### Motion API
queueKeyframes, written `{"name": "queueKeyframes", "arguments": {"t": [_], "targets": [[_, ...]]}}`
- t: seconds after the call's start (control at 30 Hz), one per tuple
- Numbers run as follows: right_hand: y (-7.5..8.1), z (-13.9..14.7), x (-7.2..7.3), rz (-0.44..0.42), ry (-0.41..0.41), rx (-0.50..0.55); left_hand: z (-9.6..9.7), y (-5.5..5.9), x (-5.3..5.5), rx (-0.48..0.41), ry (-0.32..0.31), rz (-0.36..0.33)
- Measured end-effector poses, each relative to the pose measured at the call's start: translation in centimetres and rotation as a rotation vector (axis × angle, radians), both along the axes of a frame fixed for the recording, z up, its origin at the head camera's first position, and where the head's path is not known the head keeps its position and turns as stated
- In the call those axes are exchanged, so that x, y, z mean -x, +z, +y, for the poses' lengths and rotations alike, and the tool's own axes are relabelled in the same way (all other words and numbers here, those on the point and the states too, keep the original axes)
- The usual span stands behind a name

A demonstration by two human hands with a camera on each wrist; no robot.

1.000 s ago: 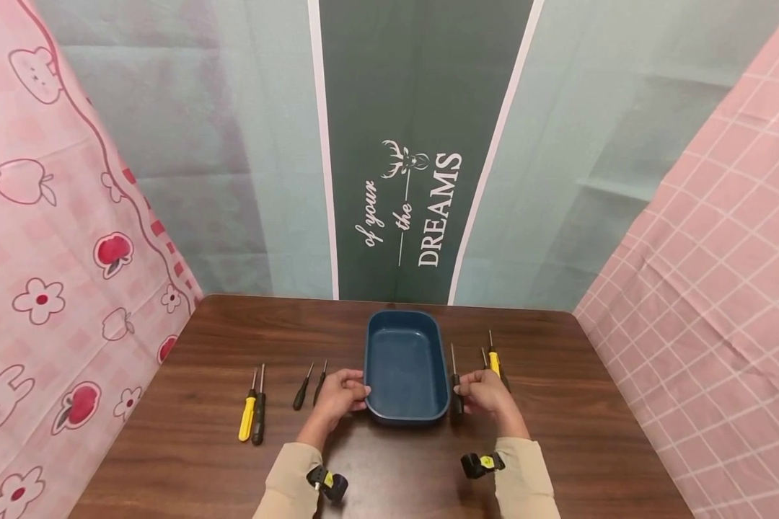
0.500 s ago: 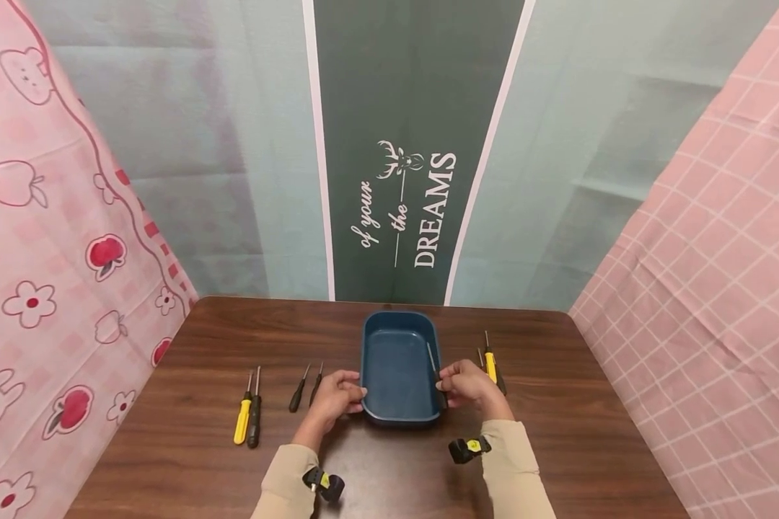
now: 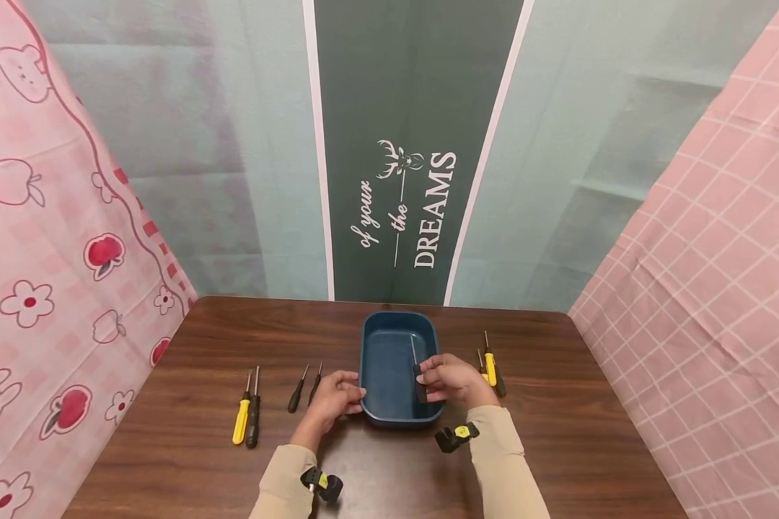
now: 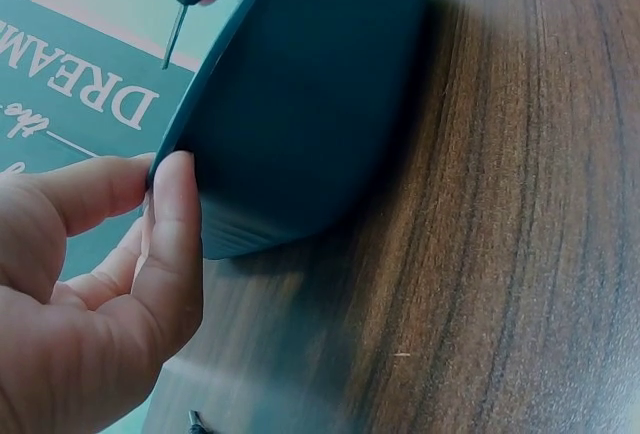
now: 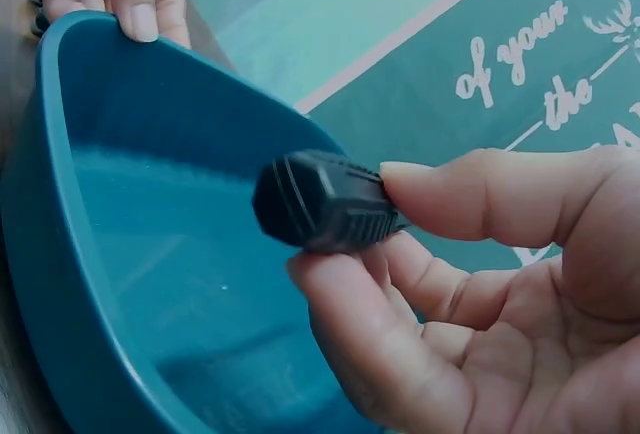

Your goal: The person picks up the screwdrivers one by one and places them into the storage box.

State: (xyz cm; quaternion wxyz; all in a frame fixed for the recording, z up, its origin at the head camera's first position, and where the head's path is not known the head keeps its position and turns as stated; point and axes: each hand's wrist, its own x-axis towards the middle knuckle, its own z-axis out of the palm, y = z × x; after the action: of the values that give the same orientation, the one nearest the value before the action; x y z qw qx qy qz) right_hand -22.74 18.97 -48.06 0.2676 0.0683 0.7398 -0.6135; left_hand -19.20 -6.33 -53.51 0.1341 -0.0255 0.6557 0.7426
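Note:
My right hand pinches a black-handled screwdriver between thumb and fingers, over the right side of a blue rectangular tray. Its thin shaft points toward the far end of the tray. In the right wrist view the butt of the black handle faces the camera, above the tray's inside. At the tray's left side, my left hand pinches the rim between thumb and fingers; the left wrist view shows this grip on the tray wall up close.
Two small black screwdrivers lie left of the left hand. Farther left lie a yellow screwdriver and a black one. Right of the tray, yellow-handled and black-handled screwdrivers lie partly behind the right hand. A curtain hangs behind the table.
My right hand has lifted the black-handled screwdriver from beside the tray and carried it left over the tray's rim. The left hand keeps its hold on the rim.

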Motion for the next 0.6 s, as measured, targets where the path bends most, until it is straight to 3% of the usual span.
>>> {"name": "queueKeyframes", "arguments": {"t": [0.33,0.6], "targets": [[-0.5,-1.9,2.3,-0.104,0.071,0.029,0.1,-0.4,0.2,-0.002,-0.002,0.017],[-1.3,-3.8,3.6,-0.188,0.074,-0.031,-0.1,0.9,-0.1,-0.015,-0.027,0.0]]}}
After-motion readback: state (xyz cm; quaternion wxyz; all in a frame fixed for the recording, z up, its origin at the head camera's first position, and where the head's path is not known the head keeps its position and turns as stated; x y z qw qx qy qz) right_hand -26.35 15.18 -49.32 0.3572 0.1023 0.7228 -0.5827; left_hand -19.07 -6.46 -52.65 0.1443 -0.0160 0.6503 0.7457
